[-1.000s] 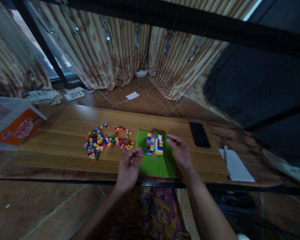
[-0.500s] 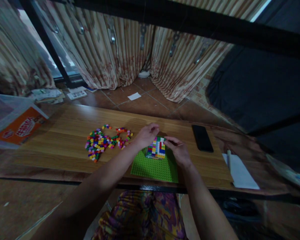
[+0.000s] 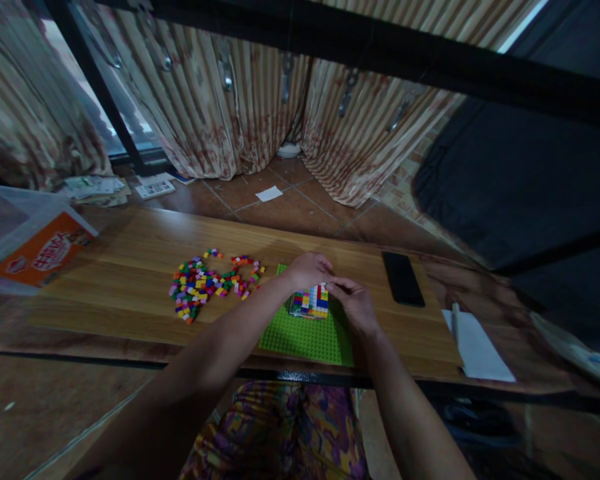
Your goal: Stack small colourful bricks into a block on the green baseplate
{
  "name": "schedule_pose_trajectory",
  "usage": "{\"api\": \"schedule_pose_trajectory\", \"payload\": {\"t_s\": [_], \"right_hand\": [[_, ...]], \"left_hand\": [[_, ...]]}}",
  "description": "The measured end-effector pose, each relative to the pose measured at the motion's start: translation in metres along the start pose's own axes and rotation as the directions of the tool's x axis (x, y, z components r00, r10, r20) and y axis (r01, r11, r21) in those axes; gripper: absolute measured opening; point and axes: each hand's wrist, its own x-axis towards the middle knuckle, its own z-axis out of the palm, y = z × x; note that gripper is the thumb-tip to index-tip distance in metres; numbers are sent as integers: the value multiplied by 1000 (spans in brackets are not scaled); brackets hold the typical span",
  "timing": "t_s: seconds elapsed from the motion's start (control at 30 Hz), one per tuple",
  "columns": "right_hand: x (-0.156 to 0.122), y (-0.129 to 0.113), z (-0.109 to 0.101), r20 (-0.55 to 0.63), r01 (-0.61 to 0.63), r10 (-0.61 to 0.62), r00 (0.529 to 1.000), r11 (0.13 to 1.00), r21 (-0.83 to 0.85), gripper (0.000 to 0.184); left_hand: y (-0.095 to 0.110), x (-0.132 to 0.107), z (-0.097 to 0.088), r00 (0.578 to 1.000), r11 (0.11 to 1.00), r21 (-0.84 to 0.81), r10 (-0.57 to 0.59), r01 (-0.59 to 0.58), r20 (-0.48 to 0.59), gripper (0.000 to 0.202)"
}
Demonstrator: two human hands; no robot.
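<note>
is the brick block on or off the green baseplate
On: the brick block sits on the green baseplate, whose surface shows along its near and right sides; whether it's locked down, I cannot tell.

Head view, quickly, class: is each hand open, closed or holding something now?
Left hand: curled at the far side of the brick block; grip cannot be told.
Right hand: fingers bent near the far right corner; grip cannot be told.

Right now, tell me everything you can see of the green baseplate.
The green baseplate is a flat, studded sheet, plastic by its look, lying on the wooden tabletop near the front edge. A block of multicoloured toy bricks sits on it, toward its far side. The left forearm and right hand hide parts of it; whether they touch it is unclear.
</note>
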Motion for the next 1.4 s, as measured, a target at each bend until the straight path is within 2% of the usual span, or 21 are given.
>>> {"api": "schedule_pose_trajectory", "payload": {"t_s": [0.2, 0.3, 0.33, 0.4, 0.47, 0.53, 0.57, 0.6, 0.67, 0.77, 0.83, 0.9, 0.93, 0.97, 1.03, 1.1, 1.17, 1.27, 1.4], "right_hand": [[-2, 2, 2, 2, 18, -18, 1000, 999, 27, 35], [-7, 0, 1, -94, 25, -19, 995, 998, 62, 41], [-10, -1, 0, -143, 28, -15, 990, 996, 89, 42], [-19, -4, -4, -209, 34, 4, 978, 984, 174, 42], [-31, -7, -11, -228, 32, 32, 973, 962, 270, 38], [-46, -8, -20, -268, 22, 69, 961, 947, 320, 34], [-54, -9, -23, -303, 16, 85, 949, 948, 317, 33], [-62, -9, -26, -342, 5, 102, 934, 954, 299, 34], [-79, -11, -28, -405, 19, 78, 911, 973, 229, 34], [-103, -22, -15, -427, 21, 6, 904, 998, 58, 34], [-117, -32, 5, -352, 18, -44, 935, 997, -78, 32], [-127, -40, 32, -158, 87, -117, 980, 979, -186, 27], [-130, -41, 46, -57, 156, -174, 983, 958, -240, 23], [-131, -41, 59, 48, 222, -218, 975, 929, -297, 21], [-128, -36, 84, 182, 327, -276, 944, 856, -400, 19], [-121, -27, 104, 221, 401, -334, 916, 772, -493, 21], [-110, -16, 119, 230, 431, -370, 900, 681, -592, 25], [-94, -2, 135, 231, 425, -380, 896, 577, -697, 32], [-79, 9, 150, 180, 357, -357, 917, 528, -771, 34]], "left_hand": [[8, -11, 0, 999, 999, 38, 40, -39, -34, 16], [14, -23, -8, 993, 996, 19, 83, -82, -81, 19], [16, -29, -12, 989, 995, -39, 90, -96, -120, 20], [16, -45, -22, 973, 959, -260, 50, -110, -225, 27], [12, -68, -35, 949, 853, -508, -50, -121, -310, 38], [1, -98, -52, 922, 768, -628, -145, -123, -358, 41], [-7, -115, -62, 896, 764, -632, -181, -131, -405, 40], [-16, -132, -73, 848, 790, -593, -203, -153, -490, 37], [-36, -168, -96, 724, 883, -445, -211, -147, -657, 35], [-63, -214, -131, 539, 972, -233, -213, 33, -815, 33], [-75, -234, -152, 439, 971, -108, -195, 215, -877, 34], [-83, -242, -168, 393, 906, -14, -198, 424, -898, 31], [-87, -242, -174, 364, 861, 8, -207, 508, -908, 24], [-90, -240, -178, 352, 824, 46, -191, 565, -916, 23], [-98, -230, -183, 365, 769, 153, -111, 621, -924, 34], [-108, -219, -185, 412, 712, 273, -26, 647, -911, 44], [-117, -211, -184, 472, 662, 367, 23, 654, -881, 45], [-127, -206, -182, 520, 610, 444, 61, 656, -852, 42], [-128, -206, -180, 532, 587, 465, 68, 663, -844, 40]]}}
